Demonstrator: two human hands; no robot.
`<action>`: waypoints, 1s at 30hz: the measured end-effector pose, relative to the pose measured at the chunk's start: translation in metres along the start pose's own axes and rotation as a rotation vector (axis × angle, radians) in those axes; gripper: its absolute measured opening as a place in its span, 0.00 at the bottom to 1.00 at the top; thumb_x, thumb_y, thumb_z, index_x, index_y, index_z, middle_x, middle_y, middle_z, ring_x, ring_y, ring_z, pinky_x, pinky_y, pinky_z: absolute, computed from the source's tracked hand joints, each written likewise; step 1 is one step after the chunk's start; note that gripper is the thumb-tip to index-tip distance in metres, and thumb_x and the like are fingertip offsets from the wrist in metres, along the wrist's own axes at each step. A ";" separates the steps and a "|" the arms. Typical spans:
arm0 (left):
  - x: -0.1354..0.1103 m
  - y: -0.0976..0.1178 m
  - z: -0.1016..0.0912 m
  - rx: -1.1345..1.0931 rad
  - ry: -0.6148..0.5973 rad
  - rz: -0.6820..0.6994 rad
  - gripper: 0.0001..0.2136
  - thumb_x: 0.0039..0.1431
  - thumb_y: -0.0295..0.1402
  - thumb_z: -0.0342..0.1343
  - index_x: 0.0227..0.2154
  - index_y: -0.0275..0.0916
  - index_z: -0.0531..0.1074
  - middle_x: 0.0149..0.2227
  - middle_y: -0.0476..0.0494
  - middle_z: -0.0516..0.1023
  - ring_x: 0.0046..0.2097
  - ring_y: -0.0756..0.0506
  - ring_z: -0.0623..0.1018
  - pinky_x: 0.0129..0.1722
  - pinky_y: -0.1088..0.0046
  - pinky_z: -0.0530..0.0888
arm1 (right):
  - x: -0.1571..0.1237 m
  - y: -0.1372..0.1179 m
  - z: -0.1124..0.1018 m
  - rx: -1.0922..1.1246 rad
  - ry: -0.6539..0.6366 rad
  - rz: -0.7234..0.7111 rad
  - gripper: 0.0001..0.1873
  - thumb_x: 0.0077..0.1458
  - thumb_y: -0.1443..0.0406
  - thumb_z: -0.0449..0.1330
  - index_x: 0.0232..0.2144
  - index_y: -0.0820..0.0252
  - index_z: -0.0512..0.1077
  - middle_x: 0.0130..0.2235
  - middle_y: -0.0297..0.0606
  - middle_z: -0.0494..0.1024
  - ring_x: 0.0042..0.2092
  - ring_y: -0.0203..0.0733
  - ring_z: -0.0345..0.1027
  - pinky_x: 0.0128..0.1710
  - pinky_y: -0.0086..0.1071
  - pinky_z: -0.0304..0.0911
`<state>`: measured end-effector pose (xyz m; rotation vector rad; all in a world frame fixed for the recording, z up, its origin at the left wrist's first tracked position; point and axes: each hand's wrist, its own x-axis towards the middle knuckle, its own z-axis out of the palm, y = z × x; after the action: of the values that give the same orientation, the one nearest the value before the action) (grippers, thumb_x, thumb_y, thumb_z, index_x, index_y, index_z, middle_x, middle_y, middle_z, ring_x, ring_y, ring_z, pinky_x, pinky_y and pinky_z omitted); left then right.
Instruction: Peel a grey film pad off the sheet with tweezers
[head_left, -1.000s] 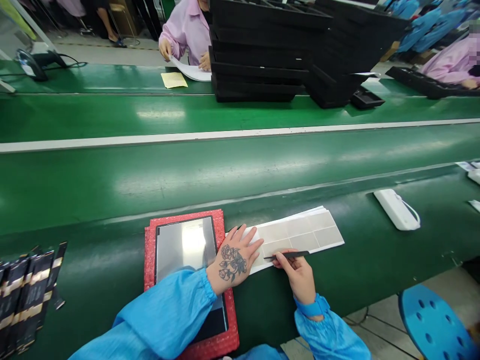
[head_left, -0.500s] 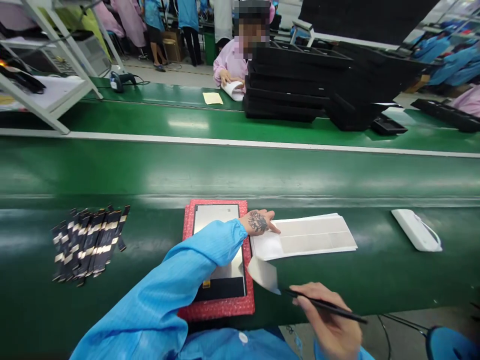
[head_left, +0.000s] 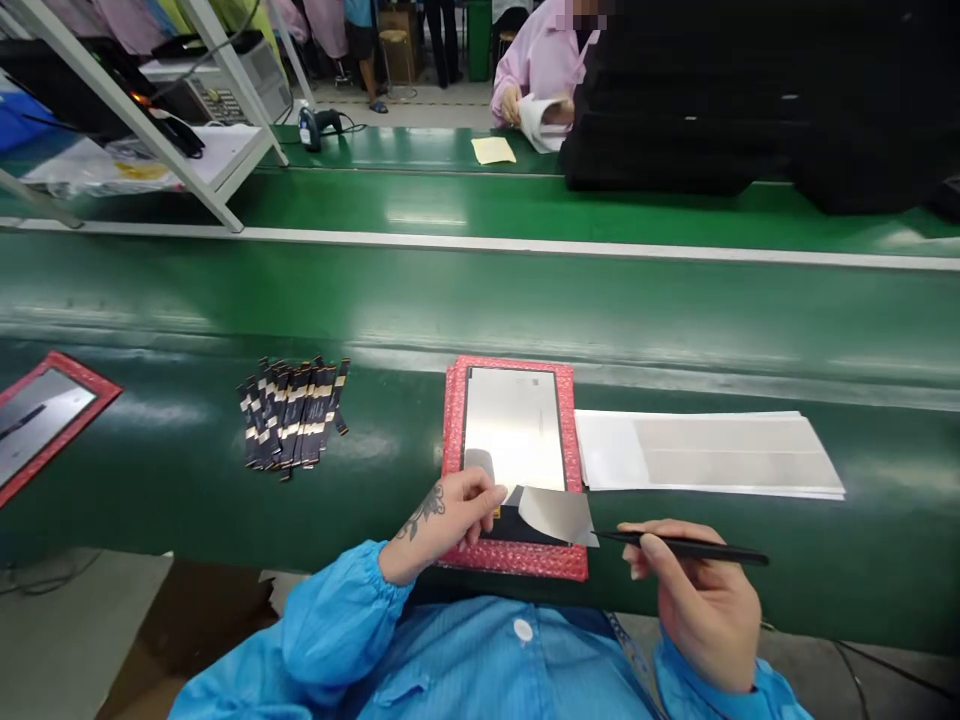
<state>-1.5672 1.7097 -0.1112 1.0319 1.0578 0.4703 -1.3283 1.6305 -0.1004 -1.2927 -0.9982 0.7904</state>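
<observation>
Black tweezers (head_left: 701, 548) are gripped in my right hand (head_left: 709, 600). Their tips meet the right corner of a thin grey film piece (head_left: 559, 512), held slightly curved over the lower part of a display panel (head_left: 517, 420). That panel lies face-up on red bubble wrap (head_left: 511, 560). Beside the film's left edge is my left hand (head_left: 457, 505), thumb and index finger pressed together; whether anything is between them I cannot make out. White backing sheets (head_left: 611, 450) with grey film strips lie right of the panel.
Dark flex cables (head_left: 292, 415) lie in a pile to the left. Another panel on red wrap (head_left: 56, 410) is at the far left. Across the bench, a person in pink (head_left: 536, 55) handles white paper. Black stacked parts (head_left: 690, 110) and a white-framed rack (head_left: 217, 190) stand opposite.
My left hand has drawn back from the backing sheets to the panel's lower part, its fingers now pinched. The tweezers and film have moved over the panel's lower right. The view has turned left.
</observation>
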 end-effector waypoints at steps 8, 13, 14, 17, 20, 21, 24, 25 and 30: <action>0.006 -0.008 0.004 -0.246 -0.087 -0.111 0.26 0.39 0.55 0.68 0.24 0.37 0.65 0.20 0.52 0.70 0.17 0.56 0.66 0.14 0.81 0.60 | -0.004 -0.002 0.013 0.039 -0.051 -0.026 0.04 0.53 0.66 0.69 0.33 0.54 0.79 0.30 0.40 0.83 0.22 0.39 0.75 0.19 0.25 0.72; 0.004 -0.011 0.005 -0.240 -0.051 -0.055 0.22 0.42 0.50 0.67 0.23 0.37 0.66 0.20 0.53 0.68 0.18 0.56 0.66 0.16 0.81 0.60 | -0.007 0.006 0.009 0.024 0.018 0.038 0.08 0.50 0.62 0.71 0.31 0.57 0.78 0.30 0.41 0.83 0.22 0.38 0.74 0.19 0.26 0.72; 0.003 -0.013 0.006 -0.204 -0.023 -0.035 0.22 0.44 0.50 0.66 0.24 0.37 0.66 0.20 0.53 0.68 0.19 0.56 0.66 0.17 0.80 0.61 | -0.007 0.010 0.008 0.019 0.052 0.075 0.10 0.49 0.60 0.72 0.31 0.58 0.78 0.30 0.41 0.83 0.22 0.38 0.74 0.20 0.26 0.72; -0.003 -0.020 0.013 -0.043 0.079 0.022 0.19 0.50 0.50 0.61 0.25 0.38 0.66 0.19 0.54 0.66 0.20 0.54 0.65 0.20 0.79 0.64 | -0.008 0.027 0.009 0.046 0.171 0.232 0.19 0.42 0.53 0.75 0.28 0.60 0.76 0.26 0.39 0.81 0.21 0.36 0.71 0.18 0.26 0.70; -0.007 -0.029 0.021 0.167 0.200 0.110 0.15 0.57 0.46 0.55 0.24 0.40 0.66 0.19 0.54 0.63 0.21 0.53 0.64 0.22 0.77 0.62 | -0.013 0.043 0.012 0.109 0.253 0.395 0.26 0.33 0.48 0.77 0.26 0.59 0.75 0.23 0.36 0.79 0.21 0.37 0.71 0.17 0.27 0.69; -0.009 -0.032 0.023 0.232 0.237 0.142 0.14 0.58 0.44 0.54 0.24 0.40 0.66 0.20 0.54 0.64 0.22 0.52 0.64 0.23 0.76 0.62 | -0.015 0.047 0.013 0.120 0.265 0.429 0.27 0.31 0.47 0.77 0.26 0.59 0.75 0.22 0.36 0.79 0.21 0.37 0.71 0.18 0.27 0.69; -0.011 -0.037 0.028 0.366 0.299 0.191 0.13 0.58 0.41 0.52 0.22 0.40 0.66 0.22 0.52 0.67 0.24 0.51 0.65 0.25 0.75 0.63 | -0.023 0.055 0.014 0.130 0.279 0.470 0.28 0.31 0.46 0.77 0.26 0.60 0.74 0.22 0.35 0.78 0.22 0.38 0.72 0.19 0.28 0.71; -0.011 -0.037 0.029 0.390 0.308 0.190 0.13 0.58 0.40 0.52 0.22 0.39 0.66 0.23 0.51 0.68 0.24 0.51 0.66 0.26 0.75 0.63 | -0.025 0.057 0.014 0.134 0.282 0.479 0.28 0.31 0.46 0.77 0.26 0.60 0.74 0.22 0.35 0.78 0.22 0.38 0.73 0.20 0.28 0.72; -0.012 -0.035 0.028 0.498 0.331 0.173 0.12 0.58 0.40 0.52 0.23 0.39 0.68 0.21 0.52 0.66 0.23 0.52 0.65 0.25 0.75 0.62 | -0.033 0.062 0.013 0.162 0.295 0.513 0.28 0.33 0.46 0.76 0.27 0.59 0.74 0.24 0.35 0.79 0.24 0.39 0.74 0.24 0.32 0.75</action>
<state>-1.5528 1.6712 -0.1328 1.5301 1.4285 0.5437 -1.3494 1.6142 -0.1667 -1.4909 -0.3580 1.0068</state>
